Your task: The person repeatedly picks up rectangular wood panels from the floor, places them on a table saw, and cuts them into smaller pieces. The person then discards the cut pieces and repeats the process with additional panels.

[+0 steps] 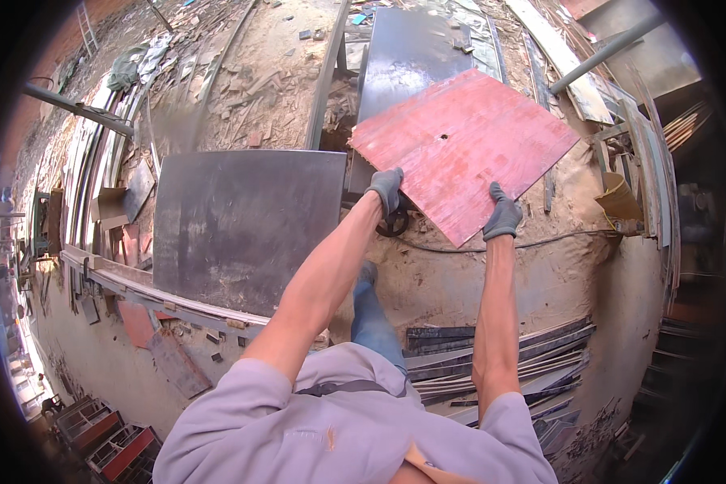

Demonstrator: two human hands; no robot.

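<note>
Red board (pixel 466 157); left hand (pixel 387 189) grasping eight-o'clock edge; right hand (pixel 502 214) grasping five-o'clock edge; dark panel (pixel 248 230) lying at eight o'clock.

Left hand (pixel 387 188), grey-gloved, closed in a grip, just above and right of frame centre; right hand (pixel 503 214), likewise gloved and gripping, farther right and slightly lower; left forearm (pixel 323 266), bare, slanting up rightward; right forearm (pixel 496 310), bare, nearly vertical, right of centre.
</note>
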